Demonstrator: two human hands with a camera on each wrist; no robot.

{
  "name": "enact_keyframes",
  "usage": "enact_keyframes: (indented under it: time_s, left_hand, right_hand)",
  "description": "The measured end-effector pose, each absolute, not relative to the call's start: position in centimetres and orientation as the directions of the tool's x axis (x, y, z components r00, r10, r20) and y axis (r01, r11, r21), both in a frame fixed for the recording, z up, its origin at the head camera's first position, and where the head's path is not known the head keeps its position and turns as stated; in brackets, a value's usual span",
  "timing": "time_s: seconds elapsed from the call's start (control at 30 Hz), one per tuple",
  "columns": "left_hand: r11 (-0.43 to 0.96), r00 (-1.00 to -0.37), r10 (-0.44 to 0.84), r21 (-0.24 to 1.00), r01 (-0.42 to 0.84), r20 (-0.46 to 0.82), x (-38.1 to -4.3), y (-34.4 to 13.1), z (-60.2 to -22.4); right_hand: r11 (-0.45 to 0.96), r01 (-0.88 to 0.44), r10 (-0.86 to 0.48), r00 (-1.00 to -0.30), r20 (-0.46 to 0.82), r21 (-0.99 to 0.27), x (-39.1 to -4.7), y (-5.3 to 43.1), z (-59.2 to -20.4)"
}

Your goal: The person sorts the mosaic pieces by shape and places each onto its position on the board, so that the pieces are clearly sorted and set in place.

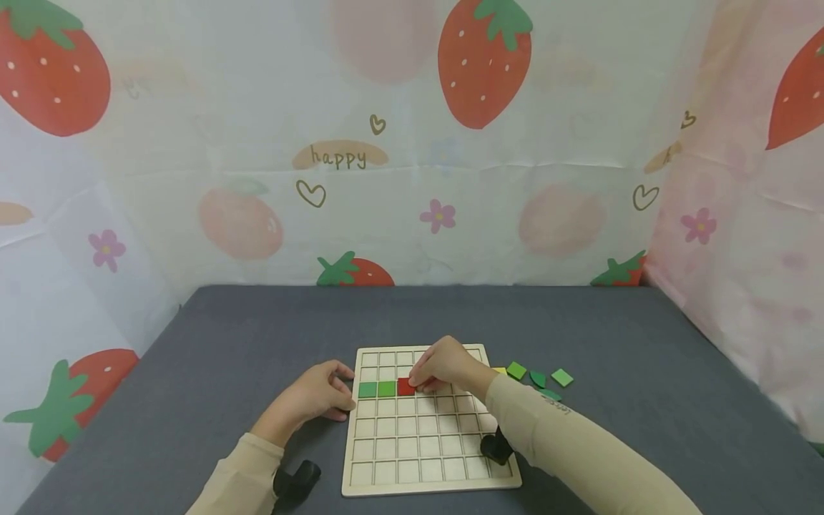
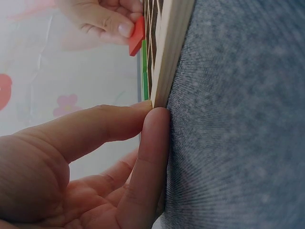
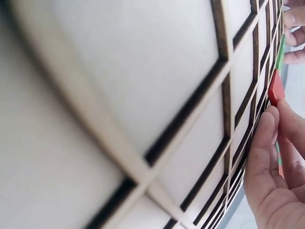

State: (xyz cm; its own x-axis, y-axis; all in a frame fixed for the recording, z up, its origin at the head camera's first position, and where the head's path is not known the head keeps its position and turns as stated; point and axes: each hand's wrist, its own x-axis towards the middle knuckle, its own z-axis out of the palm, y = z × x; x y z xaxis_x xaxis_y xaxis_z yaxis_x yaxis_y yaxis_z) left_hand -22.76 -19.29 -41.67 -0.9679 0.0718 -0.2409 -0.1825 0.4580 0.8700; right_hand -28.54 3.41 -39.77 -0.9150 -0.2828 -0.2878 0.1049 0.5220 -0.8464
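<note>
A pale wooden grid board (image 1: pixel 418 458) lies on the grey table. Two green tiles (image 1: pixel 376 389) sit side by side in its third row, starting at the left. Right after them my right hand (image 1: pixel 417 382) pinches a red tile (image 1: pixel 405 387) and holds it tilted at the third cell. In the right wrist view the red tile (image 3: pixel 275 88) stands edge-up off the board (image 3: pixel 143 95) between my fingertips (image 3: pixel 265 143). My left hand (image 1: pixel 340 392) rests on the table with straight fingers (image 2: pixel 153 143) pressed against the board's left edge (image 2: pixel 172 52).
Several loose green tiles (image 1: pixel 538 378) and a yellow one (image 1: pixel 500 370) lie on the table just right of the board. Strawberry-print cloth walls (image 1: pixel 412 143) close in the back and both sides. Grey tabletop (image 1: pixel 193 357) spreads left and behind the board.
</note>
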Motion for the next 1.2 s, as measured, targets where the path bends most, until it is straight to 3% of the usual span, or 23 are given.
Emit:
enact_keyframes:
  time_s: [0.83, 1.2]
  left_hand:
    - [0.461, -0.969, 0.073, 0.870, -0.176, -0.235, -22.7, -19.4, -41.6]
    - [0.457, -0.968, 0.068, 0.870, -0.184, -0.240, -22.6, -19.3, -41.4]
  right_hand:
    - [0.588, 0.028, -0.325, -0.907, -0.268, -0.809, -28.4, 2.9, -39.4]
    - [0.482, 0.057, -0.365, -0.894, -0.259, -0.875, -28.4, 6.5, -38.4]
